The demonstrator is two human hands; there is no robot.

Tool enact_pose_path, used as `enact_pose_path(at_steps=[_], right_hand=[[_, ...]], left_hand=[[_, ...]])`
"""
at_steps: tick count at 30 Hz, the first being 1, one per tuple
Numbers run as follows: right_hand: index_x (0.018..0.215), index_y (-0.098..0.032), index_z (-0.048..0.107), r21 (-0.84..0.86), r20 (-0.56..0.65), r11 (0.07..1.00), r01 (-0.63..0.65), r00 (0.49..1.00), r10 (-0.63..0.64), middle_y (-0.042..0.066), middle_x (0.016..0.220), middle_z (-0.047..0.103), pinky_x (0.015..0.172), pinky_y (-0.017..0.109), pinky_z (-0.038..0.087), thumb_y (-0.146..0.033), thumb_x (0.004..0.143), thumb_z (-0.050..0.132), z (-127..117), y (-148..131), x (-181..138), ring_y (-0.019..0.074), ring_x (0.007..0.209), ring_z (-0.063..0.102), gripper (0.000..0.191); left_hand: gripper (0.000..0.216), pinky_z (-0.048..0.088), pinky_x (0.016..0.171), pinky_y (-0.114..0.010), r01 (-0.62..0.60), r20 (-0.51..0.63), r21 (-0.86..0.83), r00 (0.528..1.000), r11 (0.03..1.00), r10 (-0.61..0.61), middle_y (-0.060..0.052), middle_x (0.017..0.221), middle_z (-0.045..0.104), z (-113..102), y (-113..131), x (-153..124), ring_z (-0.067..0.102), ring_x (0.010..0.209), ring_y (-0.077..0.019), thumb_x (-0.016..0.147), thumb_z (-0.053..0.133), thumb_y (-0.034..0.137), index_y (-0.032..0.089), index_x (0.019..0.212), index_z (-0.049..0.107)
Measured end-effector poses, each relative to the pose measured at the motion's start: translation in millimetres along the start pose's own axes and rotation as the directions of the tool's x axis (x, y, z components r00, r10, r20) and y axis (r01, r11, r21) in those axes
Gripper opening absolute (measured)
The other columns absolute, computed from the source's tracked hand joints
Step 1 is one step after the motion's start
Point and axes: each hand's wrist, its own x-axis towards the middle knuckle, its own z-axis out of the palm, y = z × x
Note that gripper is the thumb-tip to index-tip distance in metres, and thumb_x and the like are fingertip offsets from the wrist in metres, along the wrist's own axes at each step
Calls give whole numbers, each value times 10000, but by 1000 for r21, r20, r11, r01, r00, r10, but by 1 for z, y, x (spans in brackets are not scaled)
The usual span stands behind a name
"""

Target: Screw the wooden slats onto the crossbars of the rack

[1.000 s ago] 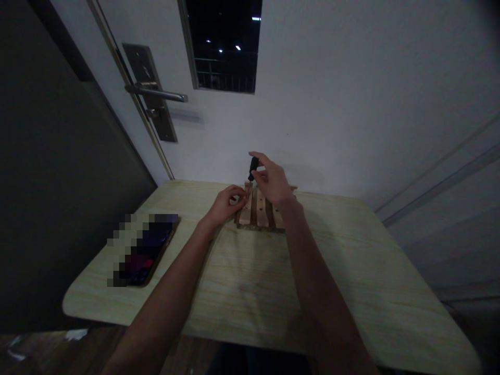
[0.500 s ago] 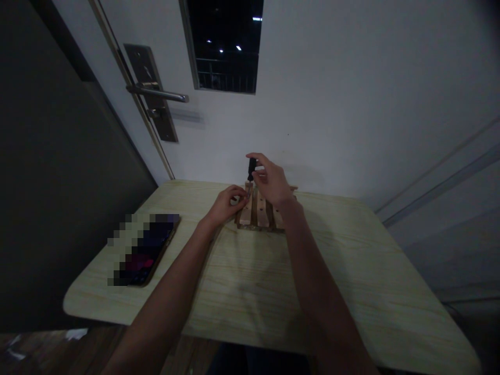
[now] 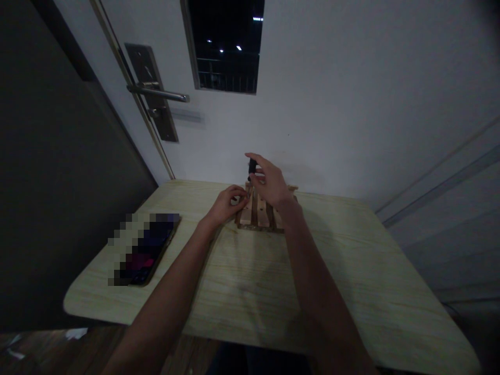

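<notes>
My right hand (image 3: 271,182) grips the black handle of an upright screwdriver (image 3: 252,167), index finger over its top and thumb against its side. The screwdriver's tip points down at the left slat of a small wooden slatted piece (image 3: 262,214). Dark holes dot the slats. Beside that left slat, my left hand (image 3: 227,203) is pinched closed, fingertips close to the screwdriver's lower end. What the left fingertips hold, if anything, is too small to make out. My right hand and wrist hide part of the slatted piece's right side.
The pale wood-grain table (image 3: 250,291) has rounded corners. A phone (image 3: 150,255), partly pixelated, lies on its left side. Behind the table stands a white door with a metal handle (image 3: 160,94) and a dark window (image 3: 228,47).
My right thumb and fingers have shifted slightly around the screwdriver's handle. My left hand and the wooden piece stay where they were.
</notes>
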Motion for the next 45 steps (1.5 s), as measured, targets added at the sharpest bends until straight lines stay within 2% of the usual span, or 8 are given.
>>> enact_pose_path(at_steps=[4,11,15,18,22,25,36,45], right_hand=[[1241,-234,476,0,29,1000,-20,999,20,60,1165,584,727,304,551,-70,774,411,0,-3,0,134,808,606,499],[1099,-223,522,-86,-23,996,-20,1000,18,23,907,599,642,276,523,-110,778,504,-2,-2,0,133,717,573,341],[1136,-219,525,-74,-35,997,-17,999,15,50,996,589,672,277,546,-96,782,484,-3,-2,-1,138,781,577,377],[1198,-250,505,-54,-6,999,0,1000,-1,59,1123,564,697,295,564,-76,778,439,-2,-3,-1,140,829,587,459],[1225,-232,493,-90,25,996,9,1000,-7,74,1173,566,721,325,566,-62,770,408,-2,-3,1,172,905,593,494],[1229,-231,477,-106,22,994,5,1000,-3,71,1159,580,760,326,551,-62,772,410,-2,-2,1,186,967,589,491],[1187,-244,450,-48,-5,999,-22,1000,21,61,1080,589,691,291,523,-85,778,445,-2,2,0,154,815,609,440],[1151,-253,460,-42,22,998,-38,999,39,49,1047,591,678,268,512,-75,777,440,-2,-2,0,156,858,601,415]], left_hand=[[166,493,771,-288,-3,-2,-1,1000,1000,3,-72,1006,614,0,0,0,595,929,-172,829,577,291,173,919,653],[166,498,752,-283,-1,8,0,1000,1000,1,-76,1019,608,-1,1,0,597,923,-171,828,577,288,172,913,660],[180,499,741,-282,-12,-1,-13,1000,1000,12,-75,1012,608,-1,1,0,594,916,-169,835,568,298,178,925,665],[180,499,748,-284,-11,2,-1,1000,1000,11,-73,999,614,-1,1,0,597,911,-172,826,580,303,178,918,671],[169,499,757,-283,-8,5,3,1000,1000,8,-73,1006,613,-1,2,0,594,928,-172,825,585,298,178,905,672],[171,497,751,-279,-9,14,-4,1000,1000,9,-67,1015,608,-1,2,0,590,931,-165,841,566,294,191,929,670],[166,493,736,-277,6,9,-11,1000,1000,-6,-67,1008,602,-1,3,-1,586,921,-165,838,560,287,186,925,658],[147,494,747,-272,14,14,-20,1000,1000,-14,-67,997,604,-1,4,0,589,925,-165,827,568,274,178,904,648]])
